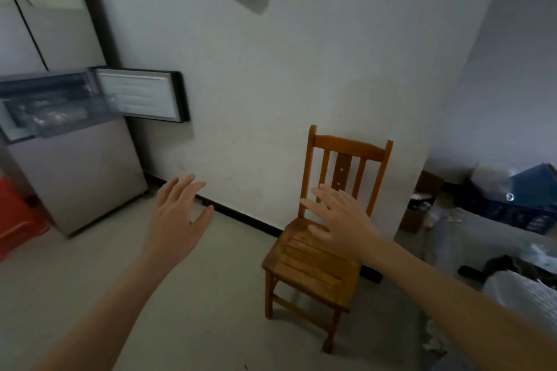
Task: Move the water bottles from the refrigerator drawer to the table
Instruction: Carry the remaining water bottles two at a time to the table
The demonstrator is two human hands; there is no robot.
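Left hand (177, 214): fingers straight and spread, holding nothing.
Right hand (340, 220): fingers straight, empty, in front of the brown slatted wooden chair (313, 265).
Drawer: the clear plastic refrigerator drawer (57, 111) is pulled out of the silver refrigerator (75, 175), well apart from both hands. Its contents are blurred, and no bottles can be made out.
Door: the white-lined compartment door (141, 95) is swung open beside the wall.
Room: the pale floor (211, 295) runs between the refrigerator's corner and the chair.

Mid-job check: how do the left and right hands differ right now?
The left hand shows against bare floor, nearer the refrigerator; the right hand overlaps the wooden chair. The left hand's fingers point ahead; the right hand's angle leftward. Both are open, fingers spread, holding nothing.
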